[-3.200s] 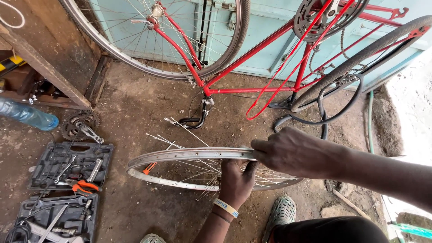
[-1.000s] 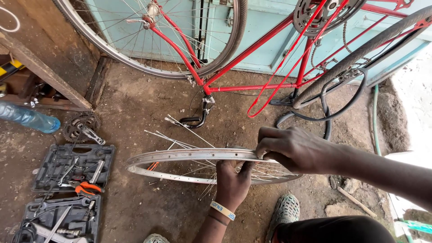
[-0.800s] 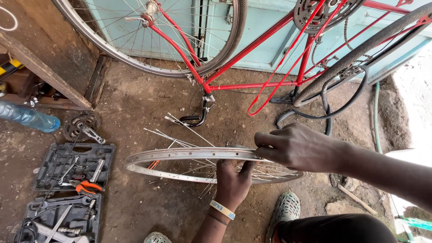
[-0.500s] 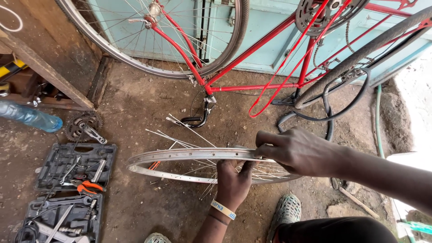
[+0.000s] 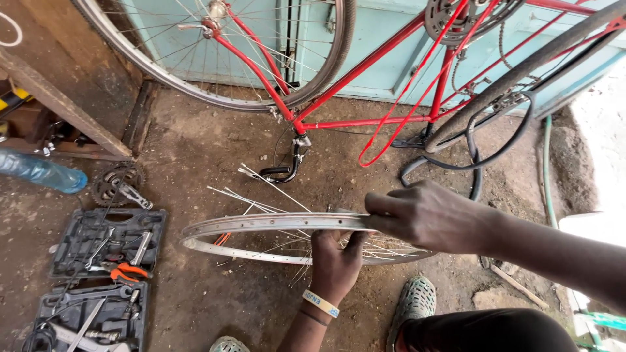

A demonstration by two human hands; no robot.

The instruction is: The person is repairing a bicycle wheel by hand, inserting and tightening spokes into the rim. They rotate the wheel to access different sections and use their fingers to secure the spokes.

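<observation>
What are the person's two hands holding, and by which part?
Both hold a bare silver bicycle wheel rim: the left hand grips its near edge from below, the right hand clasps its top edge.

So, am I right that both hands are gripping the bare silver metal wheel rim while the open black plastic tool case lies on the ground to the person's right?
Not quite: the head view shows the open black plastic tool case on the person's left. The rest holds: the left hand and the right hand both grip the bare silver metal wheel rim.
</observation>
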